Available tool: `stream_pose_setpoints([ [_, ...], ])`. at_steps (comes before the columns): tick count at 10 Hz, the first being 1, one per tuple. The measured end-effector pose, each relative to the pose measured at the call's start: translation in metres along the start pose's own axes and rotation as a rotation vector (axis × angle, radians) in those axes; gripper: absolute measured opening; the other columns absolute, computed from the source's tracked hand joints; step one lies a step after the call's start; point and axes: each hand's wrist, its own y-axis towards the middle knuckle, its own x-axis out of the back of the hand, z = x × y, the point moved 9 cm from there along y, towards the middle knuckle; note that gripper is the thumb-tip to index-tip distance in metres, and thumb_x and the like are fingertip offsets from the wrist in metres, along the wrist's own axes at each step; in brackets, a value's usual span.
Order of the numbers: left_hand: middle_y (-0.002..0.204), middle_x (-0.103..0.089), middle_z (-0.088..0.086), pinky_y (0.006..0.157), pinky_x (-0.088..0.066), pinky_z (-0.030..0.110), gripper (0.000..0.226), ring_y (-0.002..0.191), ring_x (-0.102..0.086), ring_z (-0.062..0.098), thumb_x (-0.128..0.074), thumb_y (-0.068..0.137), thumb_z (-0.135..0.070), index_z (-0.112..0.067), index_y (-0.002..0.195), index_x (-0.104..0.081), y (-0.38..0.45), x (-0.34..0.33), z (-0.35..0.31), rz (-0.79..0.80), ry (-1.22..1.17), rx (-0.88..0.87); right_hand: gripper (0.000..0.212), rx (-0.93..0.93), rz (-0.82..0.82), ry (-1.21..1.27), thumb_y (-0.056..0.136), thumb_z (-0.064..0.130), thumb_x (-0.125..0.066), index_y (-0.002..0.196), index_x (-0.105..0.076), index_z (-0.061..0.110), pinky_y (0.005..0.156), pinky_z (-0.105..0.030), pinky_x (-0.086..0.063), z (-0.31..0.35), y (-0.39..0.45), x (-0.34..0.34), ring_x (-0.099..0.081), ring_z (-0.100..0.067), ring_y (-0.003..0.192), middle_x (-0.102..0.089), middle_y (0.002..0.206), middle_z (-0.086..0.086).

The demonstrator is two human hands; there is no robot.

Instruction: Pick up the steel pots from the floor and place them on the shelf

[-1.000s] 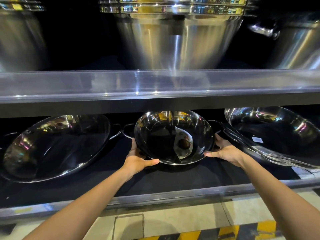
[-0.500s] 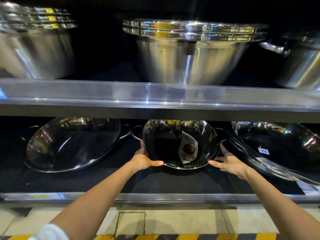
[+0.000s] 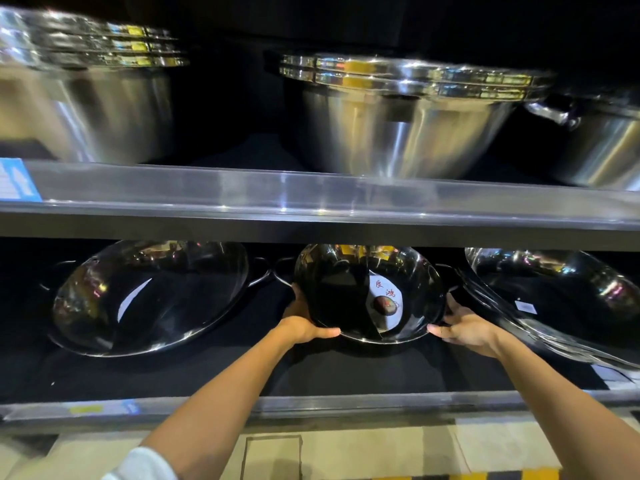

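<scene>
1. Much of what you see is cut off or smeared: the top of the middle wok (image 3: 363, 292) sits behind the edge of the upper shelf (image 3: 311, 202), the right-hand wok stack (image 3: 561, 299) runs out of frame, and the pots above are blurred by motion.
2. Your left hand's fingers are hidden behind the wok's rim; only the thumb shows, lying along the lower edge.
3. The paper label (image 3: 386, 304) inside the wok carries red characters and a small picture, too small to read with certainty.
4. The middle wok stands tilted up on the lower shelf (image 3: 346, 372), its bowl facing you, between the two neighbours.
5. Your left hand (image 3: 304, 323) is wrapped around its lower-left rim, gripping it.
6. Your right hand (image 3: 465, 329) touches the lower-right rim with fingers spread; whether it actually clamps the rim you cannot tell.
7. Count on the lower shelf: one large wok (image 3: 149, 296) at left, the one you hold, and a nested stack at right whose number is unclear.
8. Count on the upper shelf: three groups of steel pots, a left stack (image 3: 86, 98), a centre stack (image 3: 405, 123), and one partly visible pot (image 3: 599, 140) at right.
9. A blue tag (image 3: 17, 183) sits on the upper shelf's edge at far left, unreadable.
</scene>
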Motion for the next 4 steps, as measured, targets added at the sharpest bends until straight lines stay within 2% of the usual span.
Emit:
stream_pose_setpoints([
  [1,0.152,-0.032,0.010,0.113,-0.031,0.034,0.134,0.140,-0.031,0.028,-0.081,0.067,-0.031,-0.016,0.141,0.030,0.003,-0.003,0.003,-0.002,-0.044,-0.025,0.094,-0.020,0.017,0.040,0.089,0.003,-0.059,0.146,0.009,0.033,0.108,-0.041,-0.036,-0.008,0.001,-0.001,-0.029,-0.019,0.140,-0.036,0.151,-0.003],
  [2,0.149,-0.037,0.009,0.111,-0.034,0.033,0.132,0.137,-0.036,0.027,-0.082,0.066,-0.028,-0.019,0.143,0.026,0.000,-0.004,0.002,-0.013,-0.098,-0.032,0.094,-0.022,0.019,0.067,0.088,0.007,-0.060,0.144,0.008,0.040,0.106,-0.043,-0.038,-0.012,0.003,0.002,-0.031,-0.018,0.139,-0.037,0.149,0.000],
  [3,0.143,-0.045,0.010,0.106,-0.040,0.033,0.117,0.131,-0.045,0.027,-0.079,0.070,-0.028,-0.019,0.147,0.008,-0.011,0.000,0.002,-0.037,-0.123,-0.048,0.089,-0.006,0.032,0.030,0.088,0.006,-0.061,0.146,0.000,0.037,0.098,-0.038,-0.043,-0.007,-0.001,0.000,-0.036,-0.014,0.132,-0.042,0.138,0.008],
  [4,0.141,-0.042,0.019,0.094,-0.050,0.038,0.080,0.121,-0.051,0.034,-0.062,0.084,-0.039,-0.010,0.145,-0.017,-0.038,0.017,0.000,-0.135,0.133,-0.046,0.066,0.089,-0.103,-0.229,0.089,0.007,-0.059,0.144,-0.025,0.014,0.104,-0.039,-0.038,0.010,-0.010,0.011,-0.043,-0.028,0.131,-0.049,0.139,-0.011],
])
